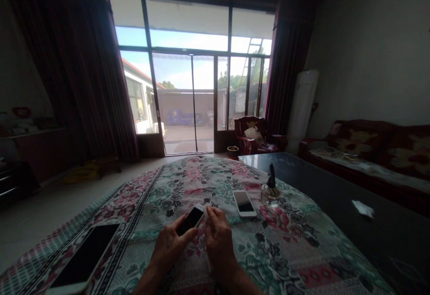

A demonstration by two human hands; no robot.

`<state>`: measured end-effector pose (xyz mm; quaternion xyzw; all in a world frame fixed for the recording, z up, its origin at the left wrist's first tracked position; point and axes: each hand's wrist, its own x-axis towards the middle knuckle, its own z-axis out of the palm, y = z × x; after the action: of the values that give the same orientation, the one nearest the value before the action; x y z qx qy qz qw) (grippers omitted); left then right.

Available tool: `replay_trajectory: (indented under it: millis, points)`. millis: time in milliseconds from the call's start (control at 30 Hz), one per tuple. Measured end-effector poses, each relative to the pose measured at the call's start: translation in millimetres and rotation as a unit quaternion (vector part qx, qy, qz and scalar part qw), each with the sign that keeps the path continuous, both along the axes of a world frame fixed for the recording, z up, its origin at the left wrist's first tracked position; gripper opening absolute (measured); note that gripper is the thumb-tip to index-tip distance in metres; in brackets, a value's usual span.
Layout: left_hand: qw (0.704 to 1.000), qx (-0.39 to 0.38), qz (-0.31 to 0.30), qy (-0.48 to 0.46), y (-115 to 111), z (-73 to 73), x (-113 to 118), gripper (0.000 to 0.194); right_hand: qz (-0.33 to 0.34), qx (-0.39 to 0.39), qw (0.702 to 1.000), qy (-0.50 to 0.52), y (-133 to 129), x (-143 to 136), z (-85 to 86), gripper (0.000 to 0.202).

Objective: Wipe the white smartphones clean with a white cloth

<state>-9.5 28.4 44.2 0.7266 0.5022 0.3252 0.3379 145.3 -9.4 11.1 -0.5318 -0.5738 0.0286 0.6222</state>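
My left hand point(173, 243) is closed around a white smartphone point(191, 221) with a dark screen, held tilted above the flowered tablecloth point(188, 183). At the phone's upper right edge, my right hand point(218, 232) pinches a thin white cloth or tissue point(208, 254), which hangs down beneath the fingers. Just beyond the right hand, another white smartphone point(244, 203) lies flat, screen up. A clear spray bottle point(270, 192) with a black nozzle stands to the right of it. On the near left lies a larger white-framed tablet point(85, 254), its screen dark.
To the right is a dark glossy table point(322, 192) carrying a small white packet or paper point(363, 208). Behind it are a wooden sofa point(363, 147) and an armchair point(250, 133). A glass door point(181, 102) with long dark curtains stands ahead.
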Motion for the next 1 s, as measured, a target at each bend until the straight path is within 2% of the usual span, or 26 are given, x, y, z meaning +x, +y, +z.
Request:
replay_trajectory:
  millis: [133, 267, 400, 533, 667, 767, 900, 1000]
  points:
    - [1.0, 0.005, 0.024, 0.014, -2.2, 1.0, 1.6, 0.05, 0.024, -0.007, 1.0, -0.011, -1.4, -7.6, -1.6, 0.042]
    - [0.997, 0.006, 0.069, 0.044, -0.3, 1.6, 2.6, 0.057, 0.068, -0.008, 0.998, -0.001, -3.6, -17.5, -1.3, 0.04]
    - [0.997, 0.031, 0.058, 0.04, 1.3, -1.2, 3.6, 0.06, 0.078, -0.051, 0.995, 0.043, -2.4, -15.8, 2.3, 0.038]
    - [0.999, 0.024, 0.005, -0.024, 5.2, -11.5, 3.7, 0.061, 0.071, -0.091, 0.99, 0.084, -0.7, -3.8, 4.7, 0.041]
    - [0.989, -0.026, 0.045, -0.139, 14.6, -24.3, 0.7, 0.055, 0.079, -0.102, 0.985, 0.111, -0.8, 3.1, 5.9, 0.038]
    - [0.964, -0.096, 0.042, -0.243, 16.8, -26.3, -1.6, 0.043, 0.092, -0.11, 0.982, 0.126, -0.8, 3.3, 6.6, 0.036]
    - [0.899, -0.217, 0.015, -0.38, 11.8, -20.4, -3.4, 0.042, 0.1, -0.112, 0.979, 0.136, 0.7, 4.0, 5.6, 0.037]
    - [0.86, -0.275, -0.014, -0.429, 9.9, -17.4, -5.9, 0.039, 0.111, -0.123, 0.976, 0.142, 2.0, 6.4, 4.4, 0.039]
